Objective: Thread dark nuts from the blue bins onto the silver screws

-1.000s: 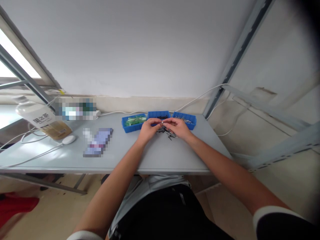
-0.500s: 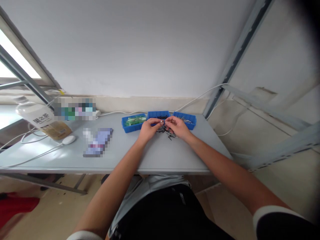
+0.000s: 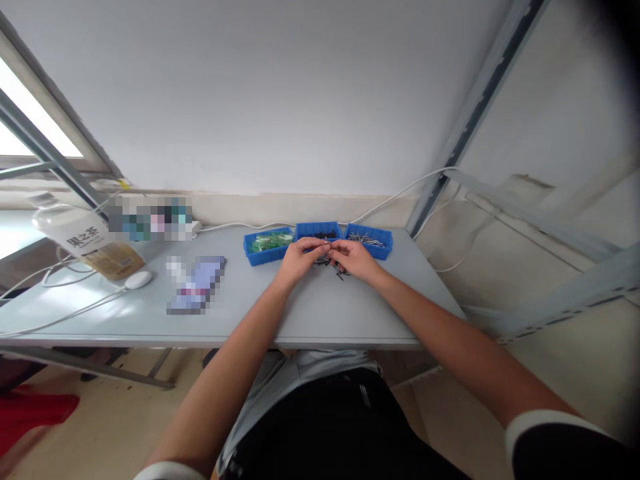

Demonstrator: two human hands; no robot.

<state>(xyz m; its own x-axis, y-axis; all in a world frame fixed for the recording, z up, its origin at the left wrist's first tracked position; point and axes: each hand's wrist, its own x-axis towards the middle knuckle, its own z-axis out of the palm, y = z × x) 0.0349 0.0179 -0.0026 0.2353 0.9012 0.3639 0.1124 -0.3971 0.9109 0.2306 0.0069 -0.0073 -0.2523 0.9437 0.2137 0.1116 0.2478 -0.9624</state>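
Green, glossy slivers (image 3: pixel 273 241) lie in a blue plastic bin (image 3: pixel 269 257) left of centre. The left hand (image 3: pixel 299 258) pinches a tiny, pale, shiny piece (image 3: pixel 327 243) mid-frame, its shape too small to tell. Black-and-silvery parts (image 3: pixel 342 273) lie scattered below. The right hand (image 3: pixel 358 260) bunches its fingers against the piece, grip unclear.

Blue bins (image 3: pixel 270 257) block beyond the hands (image 3: pixel 300 259) (image 3: pixel 356 260), nearer tabletop (image 3: pixel 345 313) free
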